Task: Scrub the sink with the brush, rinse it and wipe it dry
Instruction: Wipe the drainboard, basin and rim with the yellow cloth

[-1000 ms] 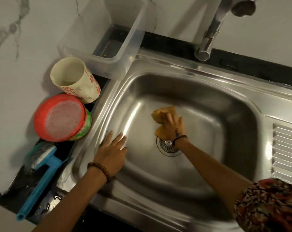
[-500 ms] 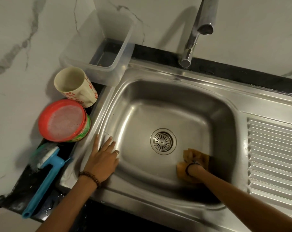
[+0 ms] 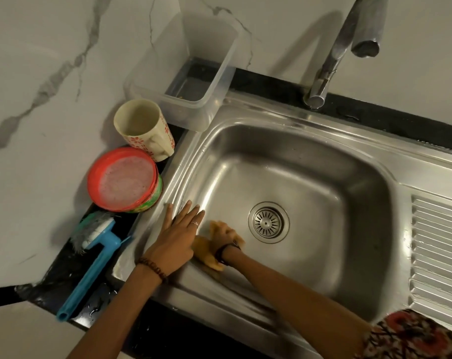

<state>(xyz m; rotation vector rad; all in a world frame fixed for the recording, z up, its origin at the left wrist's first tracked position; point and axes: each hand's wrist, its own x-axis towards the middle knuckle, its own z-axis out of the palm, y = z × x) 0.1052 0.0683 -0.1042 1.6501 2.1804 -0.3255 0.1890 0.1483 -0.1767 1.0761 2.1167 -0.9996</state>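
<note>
Right hand presses yellow cloth on sink floor, left of drain. Left hand flat, fingers spread on sink's left rim, overlapping cloth. Blue brush on counter beside red bowl, mug.

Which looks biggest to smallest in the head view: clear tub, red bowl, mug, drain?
1. Clear tub, clearly largest.
2. Red bowl.
3. Mug.
4. Drain, smallest.
Bowl over mug is clear; mug and drain look closer, and the drain sits deeper in the sink, so that order is unsure.
</note>
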